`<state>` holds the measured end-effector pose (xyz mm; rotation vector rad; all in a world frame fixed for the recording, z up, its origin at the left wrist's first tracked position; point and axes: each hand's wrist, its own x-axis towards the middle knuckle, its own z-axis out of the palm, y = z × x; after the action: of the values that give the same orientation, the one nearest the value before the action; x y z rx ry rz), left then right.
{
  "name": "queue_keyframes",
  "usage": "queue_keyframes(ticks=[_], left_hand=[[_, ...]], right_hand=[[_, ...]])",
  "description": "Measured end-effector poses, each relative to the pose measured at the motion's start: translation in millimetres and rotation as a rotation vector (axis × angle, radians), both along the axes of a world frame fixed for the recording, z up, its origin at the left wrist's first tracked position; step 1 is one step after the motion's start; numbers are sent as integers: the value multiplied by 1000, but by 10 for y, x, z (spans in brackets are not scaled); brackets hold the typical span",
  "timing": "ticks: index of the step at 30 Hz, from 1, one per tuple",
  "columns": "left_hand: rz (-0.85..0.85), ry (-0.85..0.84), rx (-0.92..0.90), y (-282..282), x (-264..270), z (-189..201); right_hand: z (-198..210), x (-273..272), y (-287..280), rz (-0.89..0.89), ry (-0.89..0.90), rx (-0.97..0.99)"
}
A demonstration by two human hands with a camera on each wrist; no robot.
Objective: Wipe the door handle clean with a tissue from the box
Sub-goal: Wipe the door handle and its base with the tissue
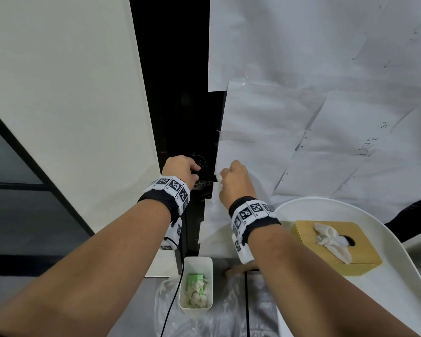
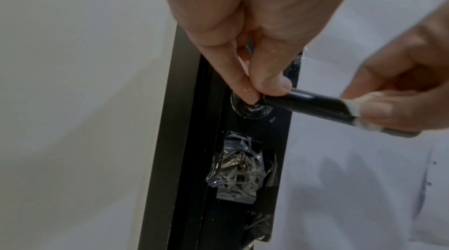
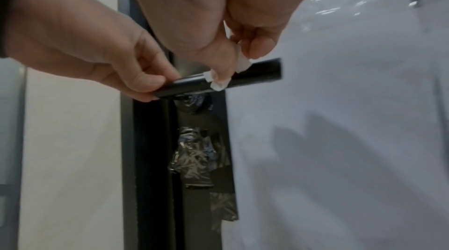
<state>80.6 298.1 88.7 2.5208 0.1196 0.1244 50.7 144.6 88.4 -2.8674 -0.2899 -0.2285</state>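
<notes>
A black lever door handle (image 1: 206, 177) (image 2: 308, 103) (image 3: 262, 71) sticks out to the right from the black door edge. My left hand (image 1: 180, 170) (image 2: 257, 91) pinches the handle at its pivot end with thumb and finger. My right hand (image 1: 233, 181) (image 3: 233, 62) grips a white tissue (image 1: 219, 177) (image 2: 353, 110) (image 3: 217, 85) wrapped round the handle's middle, fingers curled over it. The tan tissue box (image 1: 336, 246) stands at the lower right with a tissue poking out of its slot.
White paper sheets (image 1: 301, 117) cover the door. The lock (image 2: 238, 169) below the handle is taped over with clear film. A white bin (image 1: 196, 261) holding used tissues stands on the floor beside a plastic bag (image 1: 229, 307). The box sits on a white round table (image 1: 350, 300).
</notes>
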Motion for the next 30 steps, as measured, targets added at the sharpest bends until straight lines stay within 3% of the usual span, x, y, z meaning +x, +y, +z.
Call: queue_keyframes(ticks=[5, 13, 19, 30], left_hand=[[-7, -9, -15, 10, 13, -28], [-85, -137, 6, 2, -11, -71], [-131, -115, 42, -35, -52, -62], [-149, -137, 122, -103, -78, -61]], right_hand=[[-20, 31, -80, -63, 1, 16], [7, 41, 44, 58, 29, 118], [-50, 20, 14, -10, -44, 111], [11, 73, 55, 76, 31, 266]])
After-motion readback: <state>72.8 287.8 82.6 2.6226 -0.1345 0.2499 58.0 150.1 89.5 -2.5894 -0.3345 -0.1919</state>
